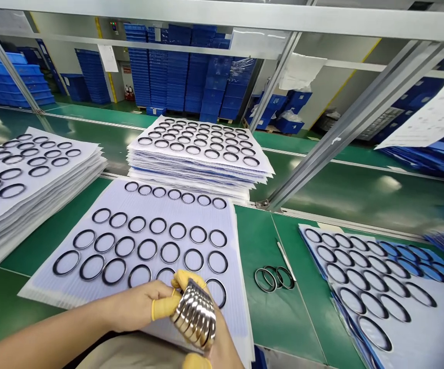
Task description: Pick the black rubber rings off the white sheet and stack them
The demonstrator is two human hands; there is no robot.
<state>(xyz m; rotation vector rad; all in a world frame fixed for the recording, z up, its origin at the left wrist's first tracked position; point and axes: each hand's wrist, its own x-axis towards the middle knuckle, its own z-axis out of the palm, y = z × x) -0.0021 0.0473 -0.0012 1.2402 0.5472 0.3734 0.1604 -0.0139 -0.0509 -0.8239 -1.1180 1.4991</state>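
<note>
My left hand (139, 306) and my right hand (222, 351) wear yellow finger cots and together grip a row of several shiny metal rings (195, 315), pressed side by side. Both hands are over the near edge of a white ribbed sheet (53, 289) that carries rows of black-rimmed rings. The hands hide its lowest rings. Beyond my right hand, a few loose rings (274, 279) lie on the green mat (245, 307) beside a thin pale rod (285, 260).
Stacked ring sheets stand at the left (33, 177) and back (199, 154), and another sheet (383, 292) lies at the right on blue backing. Aluminium rails (360, 128) cross above a green conveyor belt (360, 189). Blue crates stand stacked beyond.
</note>
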